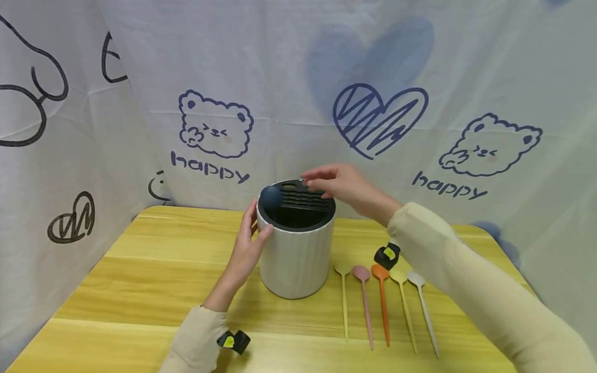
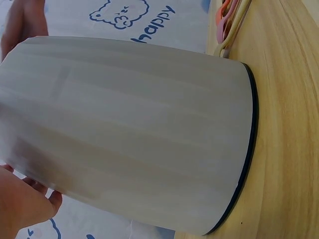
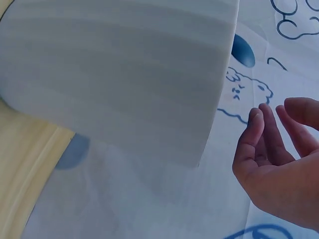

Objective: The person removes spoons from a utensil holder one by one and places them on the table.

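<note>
A white ribbed utensil holder with a black slotted insert stands upright on the table. From its left part rises the round dark-blue head of a spoon; its handle is hidden inside. My left hand grips the holder's left side near the rim, thumb toward me and fingers round the far side. Above the slotted right part hovers my right hand, fingers loosely bent. The right wrist view shows a gap between thumb and fingers of this hand, with nothing held.
Right of the holder lie several spoons in a row: a pale yellow one, a pink one, an orange one, a second yellow one and a white one. A printed white curtain hangs behind the wooden table.
</note>
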{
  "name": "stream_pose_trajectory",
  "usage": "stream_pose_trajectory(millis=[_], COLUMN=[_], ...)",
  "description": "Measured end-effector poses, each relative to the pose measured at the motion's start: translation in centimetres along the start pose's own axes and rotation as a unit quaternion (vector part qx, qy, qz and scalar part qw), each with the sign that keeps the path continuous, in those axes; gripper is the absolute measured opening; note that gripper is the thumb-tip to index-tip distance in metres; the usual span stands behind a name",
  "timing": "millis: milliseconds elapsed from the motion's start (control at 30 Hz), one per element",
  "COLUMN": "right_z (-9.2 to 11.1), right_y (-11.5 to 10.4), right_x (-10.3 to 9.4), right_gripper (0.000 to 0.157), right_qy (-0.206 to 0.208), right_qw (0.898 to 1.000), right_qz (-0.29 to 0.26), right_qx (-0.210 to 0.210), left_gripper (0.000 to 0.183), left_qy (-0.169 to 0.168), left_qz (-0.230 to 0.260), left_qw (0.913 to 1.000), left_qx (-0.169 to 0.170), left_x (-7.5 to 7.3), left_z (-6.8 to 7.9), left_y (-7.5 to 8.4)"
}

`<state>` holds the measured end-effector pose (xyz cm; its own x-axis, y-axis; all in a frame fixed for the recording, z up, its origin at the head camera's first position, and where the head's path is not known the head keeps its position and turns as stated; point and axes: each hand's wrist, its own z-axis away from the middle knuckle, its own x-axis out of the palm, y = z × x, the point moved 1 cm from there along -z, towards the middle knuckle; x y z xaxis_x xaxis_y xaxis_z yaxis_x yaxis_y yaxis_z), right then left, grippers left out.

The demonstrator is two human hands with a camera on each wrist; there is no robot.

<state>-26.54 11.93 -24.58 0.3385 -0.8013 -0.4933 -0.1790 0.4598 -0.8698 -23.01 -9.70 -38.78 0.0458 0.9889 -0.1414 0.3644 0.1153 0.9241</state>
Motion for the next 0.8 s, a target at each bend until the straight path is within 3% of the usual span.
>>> stream_pose_trajectory(millis=[367, 800], right_z=[-2.8, -3.7], right_y=[-1.5, -1.4], right_x=[2.7, 4.5], right_gripper=[0.033, 0.029], right_qy=[-0.035, -0.033], right_qw=[0.999, 0.999], right_qz=[0.008, 0.010], right_qx=[0.013, 0.023], left_gripper=[0.070, 0.071], left_qy=[0.001, -0.008], left_qz=[0.003, 0.004], left_qw=[1.0000, 0.9999], left_qx=[0.006, 0.007], left_x=[-0.4, -0.1], left_z=[-0.1, -0.2], left_y=[0.1, 0.0])
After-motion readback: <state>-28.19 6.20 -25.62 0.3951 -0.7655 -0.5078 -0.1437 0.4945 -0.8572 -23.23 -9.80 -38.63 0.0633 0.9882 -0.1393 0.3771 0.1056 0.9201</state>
